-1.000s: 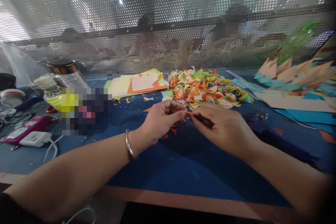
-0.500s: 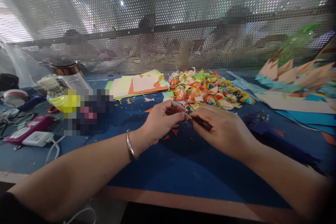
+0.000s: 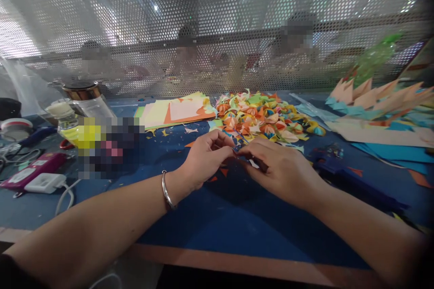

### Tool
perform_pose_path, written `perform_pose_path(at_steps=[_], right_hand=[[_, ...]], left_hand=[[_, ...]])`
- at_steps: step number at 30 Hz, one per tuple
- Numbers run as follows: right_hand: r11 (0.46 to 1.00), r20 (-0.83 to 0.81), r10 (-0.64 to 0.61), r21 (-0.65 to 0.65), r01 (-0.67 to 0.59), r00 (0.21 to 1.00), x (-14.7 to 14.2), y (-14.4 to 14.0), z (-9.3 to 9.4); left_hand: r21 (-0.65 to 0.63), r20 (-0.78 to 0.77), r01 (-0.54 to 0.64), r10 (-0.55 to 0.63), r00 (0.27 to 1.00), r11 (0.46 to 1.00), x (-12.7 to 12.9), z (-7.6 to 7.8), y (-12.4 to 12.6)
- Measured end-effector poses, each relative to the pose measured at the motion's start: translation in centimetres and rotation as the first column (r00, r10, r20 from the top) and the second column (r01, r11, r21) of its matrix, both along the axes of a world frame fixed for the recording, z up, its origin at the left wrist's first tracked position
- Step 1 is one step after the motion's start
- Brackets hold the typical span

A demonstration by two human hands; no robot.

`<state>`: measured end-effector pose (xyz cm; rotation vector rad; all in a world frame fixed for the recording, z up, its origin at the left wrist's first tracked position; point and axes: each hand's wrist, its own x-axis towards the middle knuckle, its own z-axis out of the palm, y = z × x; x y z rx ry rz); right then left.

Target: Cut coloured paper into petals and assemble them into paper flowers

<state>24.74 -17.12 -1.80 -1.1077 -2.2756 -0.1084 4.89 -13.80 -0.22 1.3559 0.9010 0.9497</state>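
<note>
Over the middle of the blue work surface [image 3: 190,226], my left hand [image 3: 203,160] and my right hand [image 3: 283,167] meet fingertip to fingertip. Both are closed in a pinch. Whatever lies between the fingertips is too small and too covered to name. Just beyond them rises a heap of small folded paper pieces [image 3: 264,115] in orange, yellow, green and pink. Below my left fingers lie small orange paper scraps [image 3: 224,172]. A white bit shows under my right fingers. To the right of my right hand rests a dark blue glue gun [image 3: 352,180].
Coloured paper sheets [image 3: 186,110] are stacked behind my left hand. Peach pointed paper shapes [image 3: 369,92] and blue sheets [image 3: 389,156] lie at right. At left stand a lidded jar [image 3: 93,99], a magenta power strip [image 3: 35,169] and a white plug [image 3: 45,181]. A perforated screen [image 3: 217,9] closes the back; people sit behind it.
My fingertips have shifted slightly left and down, still together. A tiny piece glimpsed between them earlier is now covered. The whole view has shifted a little.
</note>
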Motion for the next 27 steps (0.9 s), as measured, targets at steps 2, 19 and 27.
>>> perform_pose_path(at_steps=[2,19,27], right_hand=[[1.000,-0.017,0.004,-0.002,-0.004,1.000,-0.01,-0.01,0.04],[0.998,-0.149,-0.056,-0.019,0.054,0.987,0.09,-0.05,0.78],[0.999,-0.162,-0.049,-0.023,0.046,0.986,0.06,-0.11,0.92]], left_hand=[[0.039,0.001,-0.001,0.001,1.000,0.999,0.02,-0.10,0.03],[0.067,-0.015,-0.027,0.028,1.000,0.997,-0.18,-0.16,0.06],[0.099,-0.022,-0.030,0.032,0.999,0.995,-0.23,0.06,0.09]])
